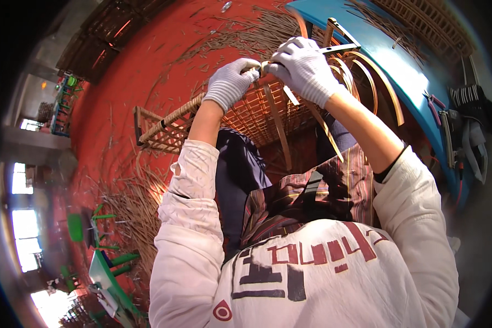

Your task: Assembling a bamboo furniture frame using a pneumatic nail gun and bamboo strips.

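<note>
A woven rattan frame [175, 121], with an open lattice and a wrapped rim, rests in front of my knees. My left hand [229, 83], in a pale striped glove, closes on the frame's far rim with thumb and fingers pinched. Right beside it, my right hand [305, 66], gloved alike, has its fingers closed round a pale cane strip at the same rim. The fingertips nearly meet, and exactly how the strip passes there is hidden. Long cane strips [378, 82] curve out in loops past my right wrist. Flat strips [277, 123] hang down across the lattice towards my lap.
A blue table [404, 65] stands on the right, with purple-handled pliers [435, 106] at its edge. Cane scraps [131, 216] litter the red floor [115, 126]. Green-legged stools [112, 279] are at the lower left; woven baskets [90, 52] stand at the far left.
</note>
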